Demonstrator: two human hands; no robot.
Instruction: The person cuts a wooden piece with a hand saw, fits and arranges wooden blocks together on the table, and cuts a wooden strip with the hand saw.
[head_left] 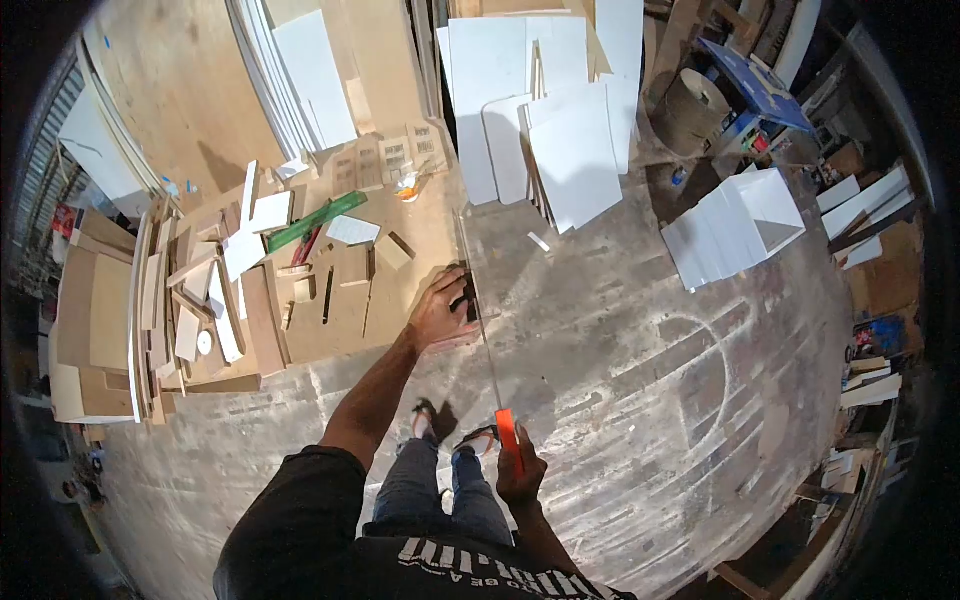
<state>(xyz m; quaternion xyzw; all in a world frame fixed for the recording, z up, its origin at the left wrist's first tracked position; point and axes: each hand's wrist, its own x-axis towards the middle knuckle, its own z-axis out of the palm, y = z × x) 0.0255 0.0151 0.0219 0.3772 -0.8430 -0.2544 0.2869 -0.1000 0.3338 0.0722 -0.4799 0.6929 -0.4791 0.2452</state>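
Observation:
My right hand (pixel 522 470) grips the orange handle (pixel 508 440) of a hand saw. Its long thin blade (pixel 488 350), seen edge-on, runs up past the right edge of the wooden workbench (pixel 390 300). At that edge my left hand (pixel 442 308) is closed, fingers curled beside the blade. Something dark shows under the fingers, too hidden to name. Left of this hand lie a small wooden block (pixel 395 251), a thin stick (pixel 369 292) and a slim black tool (pixel 328 295).
A green strip (pixel 315 222), a white card (pixel 353 230) and stacked wood offcuts (pixel 200 300) cover the bench's left part. White panels (pixel 575 150) lean beyond it. A white box (pixel 735 225) stands on the stained floor (pixel 640 400); a brown drum (pixel 690 110) is behind.

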